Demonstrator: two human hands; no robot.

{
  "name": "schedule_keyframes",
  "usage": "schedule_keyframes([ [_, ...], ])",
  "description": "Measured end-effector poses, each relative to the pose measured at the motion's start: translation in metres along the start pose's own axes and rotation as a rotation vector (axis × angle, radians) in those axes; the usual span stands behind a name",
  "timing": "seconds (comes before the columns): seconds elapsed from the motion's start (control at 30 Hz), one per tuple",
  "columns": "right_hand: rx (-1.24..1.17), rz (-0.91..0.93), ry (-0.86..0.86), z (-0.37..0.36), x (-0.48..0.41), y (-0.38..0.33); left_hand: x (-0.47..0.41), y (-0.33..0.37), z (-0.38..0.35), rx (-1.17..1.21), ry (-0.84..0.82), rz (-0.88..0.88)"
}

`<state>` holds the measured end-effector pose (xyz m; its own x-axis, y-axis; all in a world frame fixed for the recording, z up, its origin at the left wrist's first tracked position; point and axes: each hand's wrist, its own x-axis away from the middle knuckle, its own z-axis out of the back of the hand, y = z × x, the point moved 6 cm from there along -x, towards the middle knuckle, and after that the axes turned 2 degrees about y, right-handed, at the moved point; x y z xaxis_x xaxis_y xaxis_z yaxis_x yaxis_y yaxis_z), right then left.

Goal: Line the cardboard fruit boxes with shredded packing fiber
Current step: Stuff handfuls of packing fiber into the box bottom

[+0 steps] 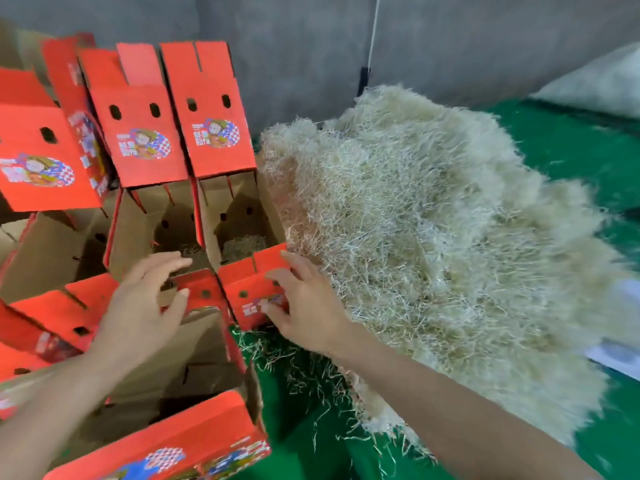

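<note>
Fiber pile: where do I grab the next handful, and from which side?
Probably the pile at its left edge, reaching from above with the right hand. Strands there stick out loose, and that edge lies against the open box, so the carry is short.
</note>
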<state>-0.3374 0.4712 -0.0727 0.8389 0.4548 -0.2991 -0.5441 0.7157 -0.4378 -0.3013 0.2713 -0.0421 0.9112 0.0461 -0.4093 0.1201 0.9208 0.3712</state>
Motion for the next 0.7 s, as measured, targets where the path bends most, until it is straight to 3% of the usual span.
schedule_keyframes([
  [0.13,0.262,-0.348,0.106,0.086,0.011,0.113,-0.030,0.046,-0.023,0.153,-0.039,0.001],
  [0.23,0.381,-0.569,-0.020,0.118,0.025,0.184,-0.054,0.081,-0.049,0.312,-0.129,0.048],
  [0.33,0.344,-0.611,-0.226,0.099,0.035,0.214,-0.072,0.113,-0.079,0.382,-0.264,0.122],
  [0.4,0.344,-0.582,-0.263,0.078,0.036,0.222,-0.081,0.132,-0.093,0.373,-0.306,0.105],
  [0.47,0.315,-0.593,-0.072,0.082,0.030,0.233,-0.087,0.147,-0.104,0.383,-0.345,0.092],
  [0.57,0.113,-0.618,0.356,0.127,0.016,0.256,-0.093,0.156,-0.114,0.385,-0.381,0.082],
  [0.6,0.035,-0.640,0.409,0.138,0.013,0.266,-0.095,0.157,-0.116,0.388,-0.385,0.082],
  [0.63,-0.039,-0.688,0.380,0.143,0.011,0.276,-0.096,0.158,-0.118,0.390,-0.390,0.083],
  [0.7,-0.120,-0.758,0.135,0.135,0.007,0.290,-0.099,0.161,-0.120,0.407,-0.399,0.093],
])
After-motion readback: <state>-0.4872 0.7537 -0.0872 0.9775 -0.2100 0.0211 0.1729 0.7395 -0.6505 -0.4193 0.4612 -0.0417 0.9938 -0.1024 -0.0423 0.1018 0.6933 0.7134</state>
